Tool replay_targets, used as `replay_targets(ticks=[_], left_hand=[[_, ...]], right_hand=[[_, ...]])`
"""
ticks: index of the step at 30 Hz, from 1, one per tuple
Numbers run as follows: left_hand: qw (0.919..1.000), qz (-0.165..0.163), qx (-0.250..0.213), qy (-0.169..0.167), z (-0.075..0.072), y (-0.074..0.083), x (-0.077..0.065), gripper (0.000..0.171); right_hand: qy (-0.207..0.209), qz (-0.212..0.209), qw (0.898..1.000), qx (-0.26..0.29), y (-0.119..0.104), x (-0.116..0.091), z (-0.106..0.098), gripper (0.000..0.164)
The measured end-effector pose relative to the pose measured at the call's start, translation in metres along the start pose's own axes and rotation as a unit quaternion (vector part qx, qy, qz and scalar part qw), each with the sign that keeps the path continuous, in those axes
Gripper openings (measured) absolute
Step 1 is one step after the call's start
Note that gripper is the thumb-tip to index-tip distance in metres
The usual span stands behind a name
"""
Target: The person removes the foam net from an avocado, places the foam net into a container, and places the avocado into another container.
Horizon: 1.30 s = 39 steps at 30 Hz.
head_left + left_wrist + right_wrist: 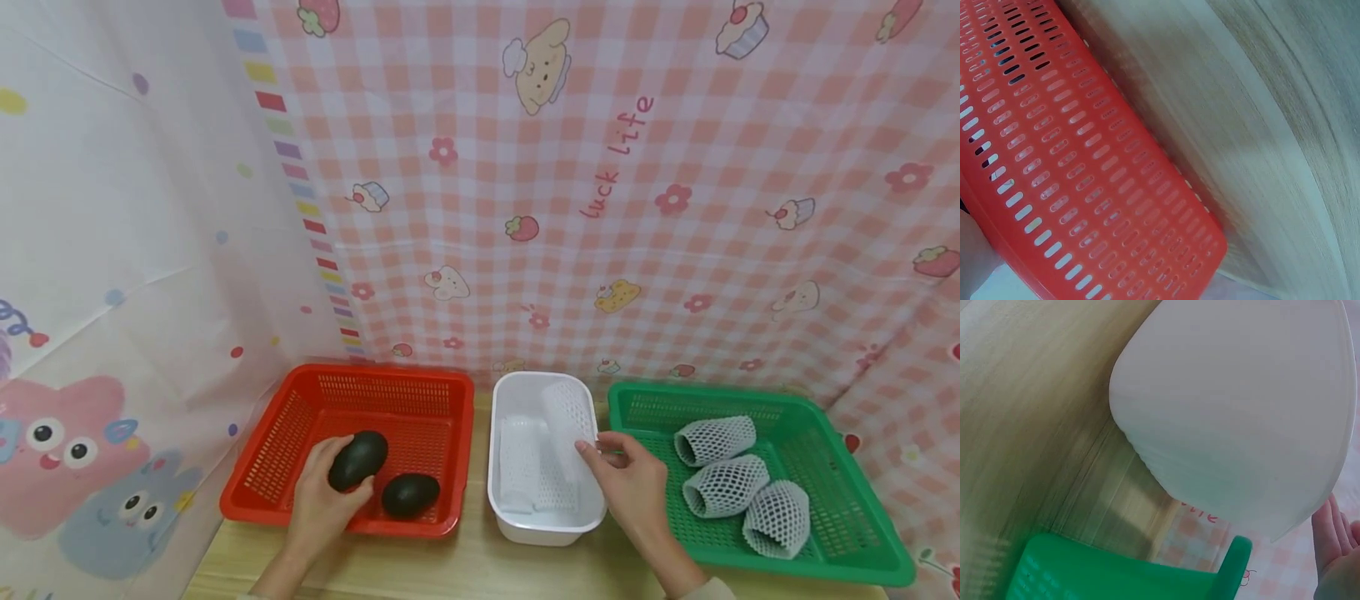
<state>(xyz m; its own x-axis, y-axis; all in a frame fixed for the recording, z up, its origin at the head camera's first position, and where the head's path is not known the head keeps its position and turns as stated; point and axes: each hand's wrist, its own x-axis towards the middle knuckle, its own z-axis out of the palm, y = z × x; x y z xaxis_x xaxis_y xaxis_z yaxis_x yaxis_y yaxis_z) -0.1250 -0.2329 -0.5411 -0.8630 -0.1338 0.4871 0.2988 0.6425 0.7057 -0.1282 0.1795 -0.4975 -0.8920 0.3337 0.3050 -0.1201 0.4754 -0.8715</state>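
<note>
My left hand (322,492) grips a dark green avocado (358,460) over the red basket (345,527), thumb on its near side and fingers around the far left. A second avocado (410,495) lies in the basket, just to the right. Across the right rim of the white tub (547,533), my right hand (633,483) pinches the side of a white foam net sleeve (567,412), which leans inside the tub. Another flat pale sleeve (516,458) lies along the tub's left side. The right wrist view shows fingers (1327,534) beside the tub's rim; their tips are partly hidden.
The green basket (862,500) on the right holds several items in white foam nets (726,486). All the containers stand on a wooden table (480,575). A pink checked cloth (480,192) hangs close behind them, and a pale printed sheet (150,250) hangs at the left.
</note>
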Motion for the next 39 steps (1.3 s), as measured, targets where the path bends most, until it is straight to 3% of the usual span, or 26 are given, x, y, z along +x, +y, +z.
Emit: replay_targets(ticks=[5,13,18,25,30,39], left_hand=[[1.0,0.004,0.001,-0.004,-0.001,-0.001,0.0,0.07],[0.9992,-0.023,0.019,-0.025,-0.002,-0.003,0.003,0.068],[0.9973,-0.044,0.039,-0.043,-0.003,-0.003,0.004,0.069],[0.9931,-0.057,0.049,-0.09,-0.001,0.001,0.007,0.069],[0.9894,-0.067,0.061,-0.113,-0.001,0.002,0.009,0.068],[0.9775,-0.099,0.1,-0.157,-0.002,0.003,0.014,0.067]], right_hand=[[-0.013,0.009,1.0,-0.002,0.003,-0.001,-0.004,0.027],[-0.012,-0.048,0.999,-0.011,0.013,0.0,-0.024,0.022],[-0.02,-0.067,0.996,-0.054,0.021,0.003,-0.041,0.021],[-0.032,-0.038,0.992,-0.115,0.032,0.01,-0.064,0.028],[-0.024,-0.042,0.989,-0.142,0.039,0.015,-0.079,0.03],[-0.007,-0.02,0.988,-0.152,0.055,0.02,-0.105,0.033]])
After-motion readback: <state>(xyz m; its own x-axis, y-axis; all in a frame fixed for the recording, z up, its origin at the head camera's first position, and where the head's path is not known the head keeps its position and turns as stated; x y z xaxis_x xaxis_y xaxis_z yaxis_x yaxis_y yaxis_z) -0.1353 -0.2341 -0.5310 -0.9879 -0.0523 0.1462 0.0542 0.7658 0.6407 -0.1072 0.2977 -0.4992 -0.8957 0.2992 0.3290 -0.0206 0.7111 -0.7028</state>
